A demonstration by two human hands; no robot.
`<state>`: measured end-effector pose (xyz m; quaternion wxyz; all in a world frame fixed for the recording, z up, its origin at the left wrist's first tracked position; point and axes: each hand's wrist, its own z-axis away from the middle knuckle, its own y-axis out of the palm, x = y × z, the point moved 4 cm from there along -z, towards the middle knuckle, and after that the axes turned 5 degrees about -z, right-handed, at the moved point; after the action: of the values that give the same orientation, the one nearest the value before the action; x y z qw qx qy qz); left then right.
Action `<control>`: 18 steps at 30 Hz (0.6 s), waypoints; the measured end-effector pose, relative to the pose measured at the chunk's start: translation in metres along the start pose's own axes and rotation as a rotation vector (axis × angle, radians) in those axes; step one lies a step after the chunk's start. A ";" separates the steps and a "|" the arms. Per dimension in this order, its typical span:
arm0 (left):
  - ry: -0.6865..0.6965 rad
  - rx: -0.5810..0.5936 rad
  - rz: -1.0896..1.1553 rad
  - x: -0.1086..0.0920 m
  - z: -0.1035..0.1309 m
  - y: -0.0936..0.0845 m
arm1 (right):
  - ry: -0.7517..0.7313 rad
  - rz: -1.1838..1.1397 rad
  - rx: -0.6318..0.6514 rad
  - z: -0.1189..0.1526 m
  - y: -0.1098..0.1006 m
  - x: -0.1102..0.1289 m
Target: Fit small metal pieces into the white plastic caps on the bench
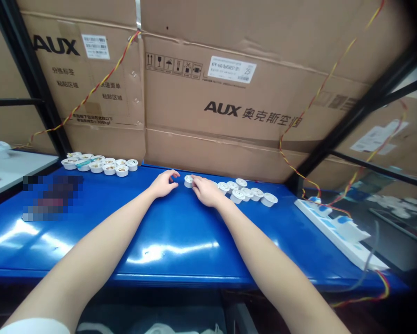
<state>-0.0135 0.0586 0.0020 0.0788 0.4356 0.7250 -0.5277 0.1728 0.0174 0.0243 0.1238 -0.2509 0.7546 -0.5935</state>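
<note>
Over the blue bench top [159, 222], my left hand [163, 184] is held with its fingers curved and apart, nothing between them. My right hand [205, 191] has its fingertips on a small white round plastic part [188, 181], gripping its right side. That part stands just right of my left hand, not touching it. Behind and right of my right hand is a loose group of similar white round parts [237, 196], their flat faces up. At the far left, rows of white round cups [109, 168] show small pieces inside, too small to name.
Large cardboard boxes [180, 106] form a wall behind the bench. On the right lies a white power strip [337, 229] with plugs and twisted red-yellow wires [351, 185]. A blurred-out dark object [57, 197] lies left. Black metal frame bars [348, 111] slant at both sides.
</note>
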 end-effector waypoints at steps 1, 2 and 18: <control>0.003 0.007 -0.005 0.000 0.000 0.000 | -0.005 -0.021 -0.006 0.001 -0.001 0.000; 0.009 0.019 -0.005 -0.001 0.001 0.001 | -0.020 -0.048 -0.009 0.001 -0.003 0.001; 0.232 0.107 -0.100 -0.031 0.010 -0.005 | -0.048 -0.333 -0.234 0.006 -0.018 0.016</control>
<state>-0.0013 0.0325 0.0187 -0.0557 0.4605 0.7208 -0.5150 0.1664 0.0012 0.0418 0.0119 -0.3991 0.7632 -0.5080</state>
